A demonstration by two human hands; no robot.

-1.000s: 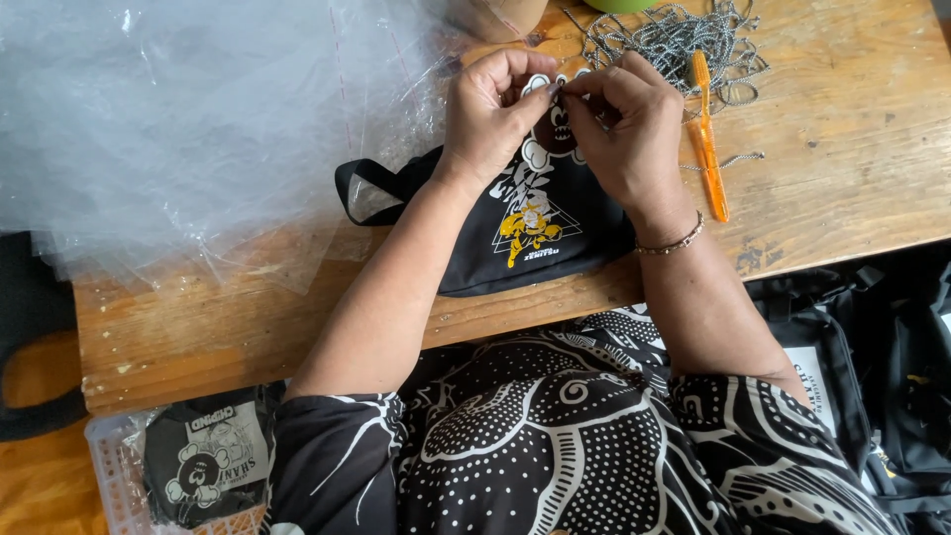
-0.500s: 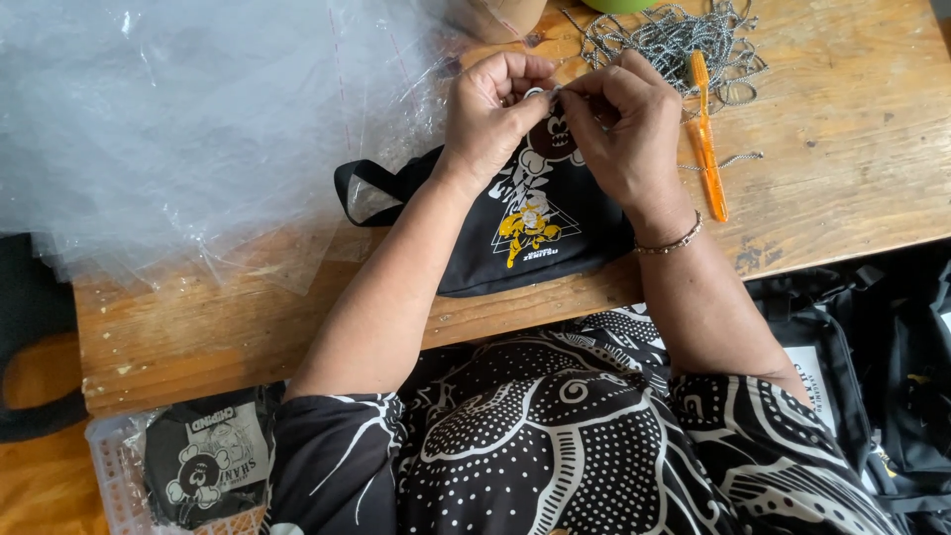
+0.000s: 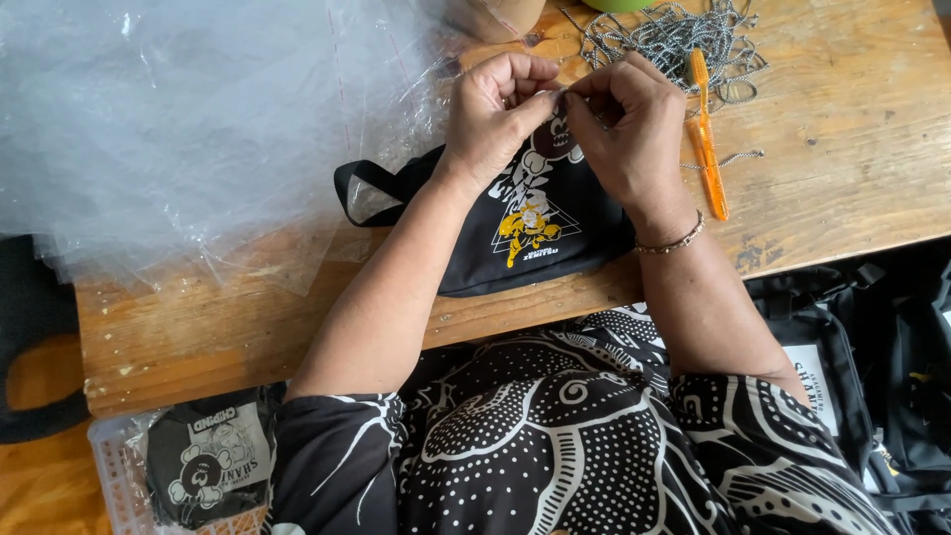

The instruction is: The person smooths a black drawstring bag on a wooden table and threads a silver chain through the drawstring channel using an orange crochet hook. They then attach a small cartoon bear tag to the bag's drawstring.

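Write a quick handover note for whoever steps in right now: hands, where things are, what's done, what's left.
Left hand and right hand: fingertips pinched together on something small over the black bag; too small to tell what.
Bag lies flat at the table edge.
Chains and orange tool lie beside the right hand; plastic sheets to the left.
Done: bag laid out.
Left: the fingertip work looks unfinished.

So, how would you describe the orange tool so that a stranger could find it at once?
Start from the wooden table. At its far edge, by the right hand, lies a tangle of ball chains. The orange tool lies along its edge, the only bright, straight thing there.
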